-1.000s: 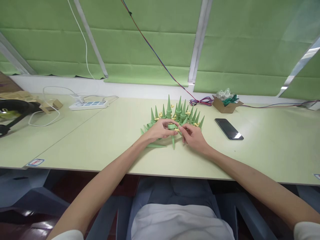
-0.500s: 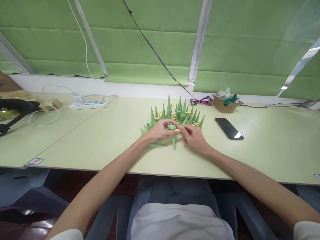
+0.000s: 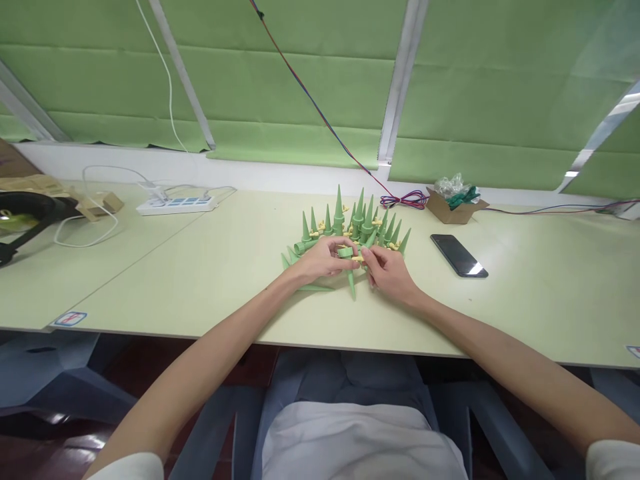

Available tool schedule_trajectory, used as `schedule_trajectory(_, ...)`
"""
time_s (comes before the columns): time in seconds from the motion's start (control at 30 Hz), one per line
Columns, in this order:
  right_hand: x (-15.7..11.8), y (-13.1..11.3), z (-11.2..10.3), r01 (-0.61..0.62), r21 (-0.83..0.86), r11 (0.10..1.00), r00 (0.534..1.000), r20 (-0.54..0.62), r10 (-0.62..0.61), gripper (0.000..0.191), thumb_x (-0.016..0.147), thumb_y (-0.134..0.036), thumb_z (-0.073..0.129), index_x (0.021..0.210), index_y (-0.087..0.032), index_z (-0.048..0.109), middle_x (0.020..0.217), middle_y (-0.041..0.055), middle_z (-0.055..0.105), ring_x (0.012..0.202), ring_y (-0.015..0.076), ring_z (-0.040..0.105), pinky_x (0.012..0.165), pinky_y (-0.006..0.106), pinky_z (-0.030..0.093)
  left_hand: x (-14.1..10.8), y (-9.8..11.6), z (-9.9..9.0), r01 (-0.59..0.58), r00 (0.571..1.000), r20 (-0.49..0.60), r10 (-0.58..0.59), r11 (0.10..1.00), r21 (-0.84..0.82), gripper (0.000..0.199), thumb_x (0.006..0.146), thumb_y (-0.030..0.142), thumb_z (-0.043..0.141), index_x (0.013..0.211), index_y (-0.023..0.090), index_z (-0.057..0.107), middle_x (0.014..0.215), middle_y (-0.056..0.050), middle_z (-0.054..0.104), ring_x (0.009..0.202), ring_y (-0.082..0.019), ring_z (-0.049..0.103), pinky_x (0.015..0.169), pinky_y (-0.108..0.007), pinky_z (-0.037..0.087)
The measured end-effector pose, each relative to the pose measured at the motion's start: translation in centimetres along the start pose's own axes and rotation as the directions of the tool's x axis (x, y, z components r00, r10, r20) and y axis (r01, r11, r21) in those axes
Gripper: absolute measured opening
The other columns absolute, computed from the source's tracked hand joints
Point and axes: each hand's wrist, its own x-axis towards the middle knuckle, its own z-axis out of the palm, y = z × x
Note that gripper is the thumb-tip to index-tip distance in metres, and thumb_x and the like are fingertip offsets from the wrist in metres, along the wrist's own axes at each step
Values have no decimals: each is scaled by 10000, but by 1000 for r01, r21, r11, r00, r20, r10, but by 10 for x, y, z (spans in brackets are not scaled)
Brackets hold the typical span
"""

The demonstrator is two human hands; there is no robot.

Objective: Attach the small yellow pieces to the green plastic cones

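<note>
Between my hands is a green plastic cone (image 3: 351,283), its wide ringed end up and its tip pointing down towards the table's front edge. My left hand (image 3: 327,259) pinches it by the ringed end. In the fingertips of my right hand (image 3: 387,270) is a small yellow plastic piece (image 3: 358,259), held against the cone's side. Just behind my hands stand many more green cones (image 3: 339,213), upright in a cluster with small yellow pieces (image 3: 316,233) among them. A few loose green cones (image 3: 316,288) lie flat beside my left hand.
A black phone (image 3: 458,256) lies to the right. Behind it stands a small cardboard box (image 3: 453,210) with plastic wrap, beside coiled red and blue wires (image 3: 404,199). At the back left are a white power strip (image 3: 176,205) and a black-framed object (image 3: 37,213).
The held cone's tip has swung slightly to the right. Both hands keep their grip in nearly the same place, and the camera view has shifted a little.
</note>
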Motion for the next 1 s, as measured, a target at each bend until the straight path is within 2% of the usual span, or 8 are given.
schedule_trajectory(0.33, 1, 0, 0, -8, -42, 999, 1000, -15, 8, 540, 998, -607, 405, 619, -224, 451, 404, -39, 443, 401, 129, 431, 484, 296, 373, 4, -6, 3, -41, 999, -30, 41, 999, 1, 346, 725, 377, 823, 901, 167, 612, 503, 107, 380, 364, -26, 278, 385, -187, 200)
schedule_trajectory(0.57, 0, -2, 0, 15, -14, 1000, 999, -28, -15, 490, 989, -583, 455, 644, -234, 458, 454, -30, 490, 445, 140, 464, 520, 304, 405, 2, -4, 4, -16, 1000, -24, 14, 996, -83, 375, 696, 375, 850, 884, 169, 599, 475, 106, 391, 363, -22, 250, 379, -186, 159)
schedule_trajectory(0.8, -2, -3, 1, -1, 81, 997, 999, -36, 4, 373, 964, -552, 526, 795, -221, 557, 524, -30, 521, 455, 145, 498, 494, 300, 408, 3, -3, 5, 34, 999, -8, -36, 980, -197, 418, 654, 344, 889, 887, 178, 584, 441, 124, 353, 367, -13, 206, 380, -180, 139)
schedule_trajectory(1.0, -1, -5, 1, 0, 40, 999, 999, -35, 2, 397, 961, -565, 516, 758, -224, 546, 509, -28, 507, 452, 144, 477, 489, 300, 405, 2, -1, 4, 29, 999, -10, -31, 990, -140, 419, 653, 361, 884, 894, 172, 597, 444, 114, 385, 356, -22, 246, 372, -182, 140)
